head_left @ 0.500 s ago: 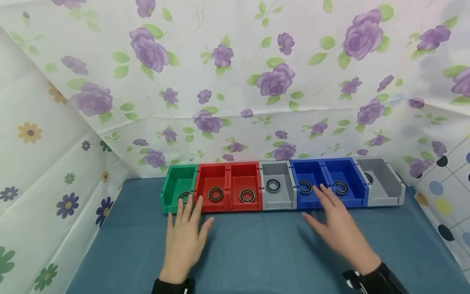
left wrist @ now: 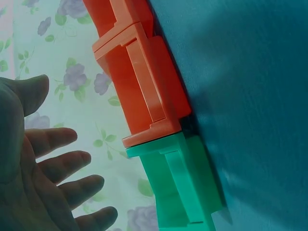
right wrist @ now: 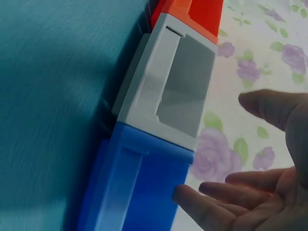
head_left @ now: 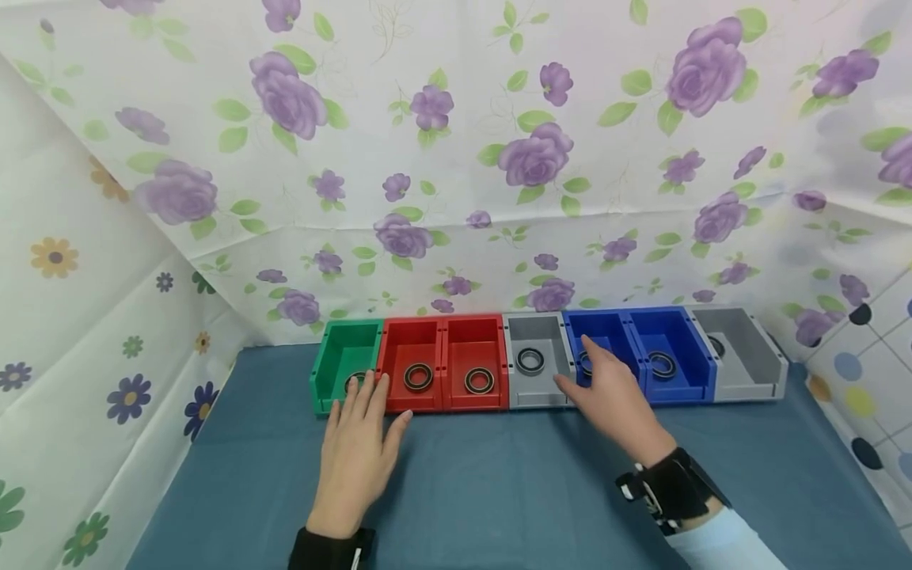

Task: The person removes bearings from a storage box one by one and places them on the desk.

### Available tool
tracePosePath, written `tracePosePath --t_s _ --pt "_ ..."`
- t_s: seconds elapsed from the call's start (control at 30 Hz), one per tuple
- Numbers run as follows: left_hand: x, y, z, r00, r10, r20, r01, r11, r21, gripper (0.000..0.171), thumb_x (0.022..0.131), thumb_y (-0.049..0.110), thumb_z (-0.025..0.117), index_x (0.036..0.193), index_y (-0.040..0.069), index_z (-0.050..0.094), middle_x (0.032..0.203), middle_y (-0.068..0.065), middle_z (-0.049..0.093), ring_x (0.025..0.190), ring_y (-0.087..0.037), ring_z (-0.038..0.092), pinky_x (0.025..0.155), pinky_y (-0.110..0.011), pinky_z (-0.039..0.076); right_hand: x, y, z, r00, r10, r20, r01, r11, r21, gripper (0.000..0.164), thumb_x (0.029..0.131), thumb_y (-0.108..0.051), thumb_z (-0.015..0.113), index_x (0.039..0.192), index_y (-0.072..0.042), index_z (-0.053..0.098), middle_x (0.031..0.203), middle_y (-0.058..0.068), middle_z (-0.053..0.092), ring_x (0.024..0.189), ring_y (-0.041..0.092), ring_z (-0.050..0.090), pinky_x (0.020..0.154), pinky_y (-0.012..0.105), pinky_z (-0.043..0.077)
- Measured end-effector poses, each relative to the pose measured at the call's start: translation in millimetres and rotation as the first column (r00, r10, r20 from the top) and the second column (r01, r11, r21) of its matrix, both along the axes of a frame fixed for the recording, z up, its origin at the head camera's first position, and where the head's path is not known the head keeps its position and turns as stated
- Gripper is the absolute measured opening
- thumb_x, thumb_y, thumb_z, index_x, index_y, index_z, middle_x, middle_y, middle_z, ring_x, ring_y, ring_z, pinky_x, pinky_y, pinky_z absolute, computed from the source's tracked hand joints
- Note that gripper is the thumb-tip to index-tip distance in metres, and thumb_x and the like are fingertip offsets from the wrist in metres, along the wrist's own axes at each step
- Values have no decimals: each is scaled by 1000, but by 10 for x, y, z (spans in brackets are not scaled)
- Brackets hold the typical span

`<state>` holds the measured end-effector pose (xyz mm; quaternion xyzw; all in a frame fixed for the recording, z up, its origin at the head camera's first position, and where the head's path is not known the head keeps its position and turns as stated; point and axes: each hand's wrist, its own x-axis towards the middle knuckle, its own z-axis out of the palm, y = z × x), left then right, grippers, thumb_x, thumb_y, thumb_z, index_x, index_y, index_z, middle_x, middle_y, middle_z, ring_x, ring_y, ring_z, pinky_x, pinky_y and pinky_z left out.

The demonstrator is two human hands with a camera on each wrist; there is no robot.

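Observation:
A row of joined bins stands at the back of the table, a bearing ring in each. My left hand (head_left: 356, 447) has its fingers spread in front of the green bin (head_left: 347, 348), overlapping that bin's ring (head_left: 354, 381); its palm holds nothing in the left wrist view. My right hand (head_left: 616, 400) hovers over the front of the left blue bin (head_left: 594, 324), fingers extended and thumb apart, partly covering the ring (head_left: 587, 362) there. Left of its thumb, the grey bin (head_left: 539, 396) has a ring (head_left: 530, 362) lying in it.
Two red bins (head_left: 412, 332) hold rings (head_left: 418, 378). Farther right are another blue bin (head_left: 659, 332) with a ring (head_left: 663, 365) and a grey bin (head_left: 748, 360) whose ring is partly hidden by its wall. Blue cloth (head_left: 492, 491) covers the table; a flowered sheet (head_left: 470, 182) hangs behind.
My right hand has moved left and slightly up, from in front of the blue bins to over the left blue one. The left hand has barely shifted.

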<state>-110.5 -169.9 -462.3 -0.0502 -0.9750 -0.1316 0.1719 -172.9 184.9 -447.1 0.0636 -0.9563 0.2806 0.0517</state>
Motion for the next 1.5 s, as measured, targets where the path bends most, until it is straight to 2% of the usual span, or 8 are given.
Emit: tracePosePath --t_s 0.1,0.23,0.33,0.53,0.77,0.93,1.23,1.5 --pt "-15 -7 10 1000 3 11 -3 1000 -1 71 93 59 41 147 15 29 147 -11 30 136 -32 20 105 -56 16 -64 -43 -7 999 -34 17 35 999 -33 82 86 -51 59 146 -5 28 120 18 55 80 25 61 60 38 51" --pt "-29 -14 12 1000 -6 6 6 1000 3 69 92 56 44 144 11 35 145 -12 34 134 -32 23 105 -54 19 -117 -73 -29 997 -63 38 65 996 -62 77 87 -47 60 143 -2 32 66 5 54 41 17 41 38 32 37" --pt "-25 -24 21 1000 -8 5 8 1000 11 67 92 53 49 141 8 40 143 -13 37 133 -32 26 105 -52 20 -144 -101 -54 995 -84 57 87 995 -57 77 86 -49 60 140 1 36 65 6 55 41 15 40 38 30 36" --pt "-31 -66 40 1000 6 7 -6 1000 10 64 90 47 55 138 7 44 137 -15 44 125 -35 38 100 -53 29 -177 -129 -106 992 -113 59 115 993 -38 70 86 -45 62 131 5 46 113 23 58 60 12 53 49 27 43" --pt "-128 -169 141 999 -8 -33 8 1000 -2 59 90 40 58 135 5 46 132 -17 48 121 -34 43 97 -53 34 -224 -145 -133 988 -142 53 145 988 -50 54 85 -34 65 121 5 55 82 13 63 52 12 53 43 27 43" --pt "-209 -270 251 997 -24 -74 24 1000 7 54 92 32 57 135 2 46 135 -18 45 124 -35 40 97 -51 34 -248 -145 -130 988 -144 56 147 987 -59 30 85 -30 65 97 -3 63 53 1 49 43 13 48 37 29 39" --pt "-476 -451 378 994 -17 -111 20 1000 22 63 93 26 56 145 4 29 146 -19 28 132 -35 26 96 -55 34 -302 -136 -121 977 -184 103 189 981 -41 22 83 -27 67 75 -8 60 53 0 48 45 14 48 39 28 38" --pt "-650 -516 266 997 -62 -54 61 998 -18 65 91 14 57 146 3 24 149 -19 21 135 -36 18 101 -52 28 -312 -117 -107 974 -190 120 197 979 -48 24 82 -26 68 69 -8 57 52 -2 42 45 14 45 38 27 35"
